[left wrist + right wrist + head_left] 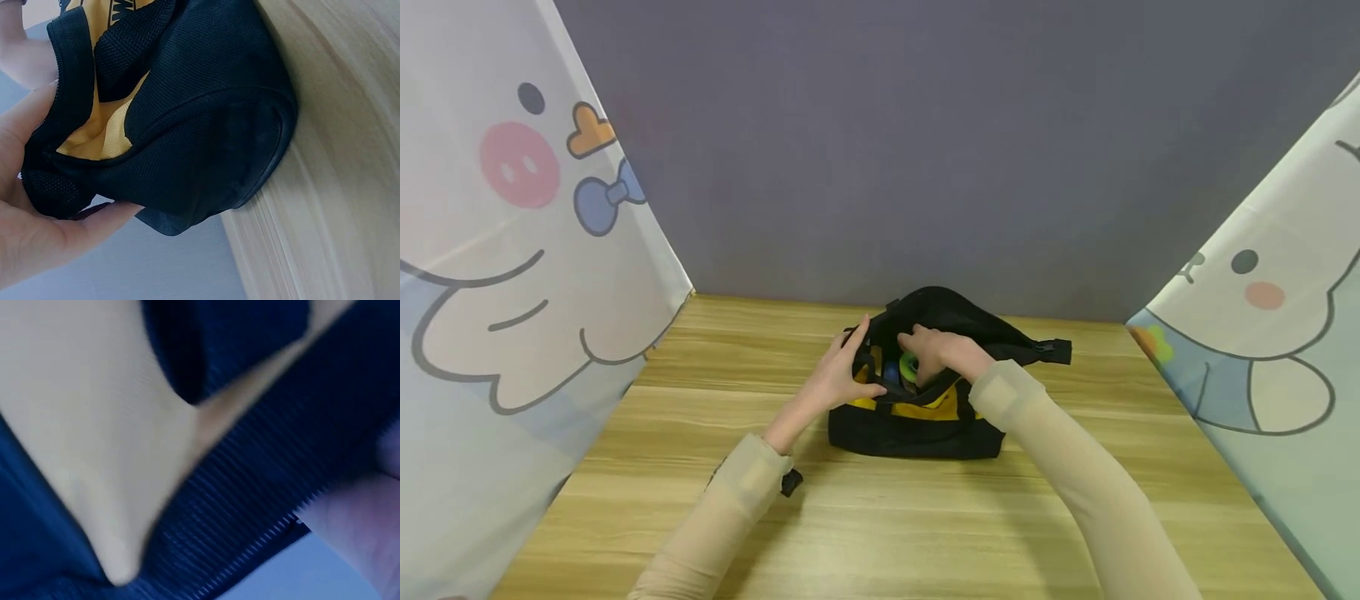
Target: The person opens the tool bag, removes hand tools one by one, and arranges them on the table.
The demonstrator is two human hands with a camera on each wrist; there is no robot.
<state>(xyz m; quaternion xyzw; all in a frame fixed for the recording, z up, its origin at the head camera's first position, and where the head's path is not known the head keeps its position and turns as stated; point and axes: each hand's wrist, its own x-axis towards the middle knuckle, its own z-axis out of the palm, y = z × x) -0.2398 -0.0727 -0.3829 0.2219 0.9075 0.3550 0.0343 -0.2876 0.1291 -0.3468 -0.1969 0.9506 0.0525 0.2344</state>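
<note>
A black and yellow tool bag [917, 433] stands on the table with its zipped mouth spread apart. My left hand [842, 371] holds the left end of the mouth, thumb over the front rim and fingers toward the back. In the left wrist view, the bag's end [206, 144] lies between thumb and fingers. Down inside the mouth, my right hand [936, 350] is beside a green ring-shaped roll [908, 367]; its lower fingers are hidden, so its hold is unclear. Something blue [891, 372] lies left of the roll. The zipper edge [250, 469] crosses the right wrist view.
The wooden table [880, 525] runs up to a grey back wall [880, 150]. Cartoon-printed sheets [467, 275] flank both sides. A black zipper end [1052, 351] sticks out to the right of the bag. A small black piece [792, 482] shows by my left wrist.
</note>
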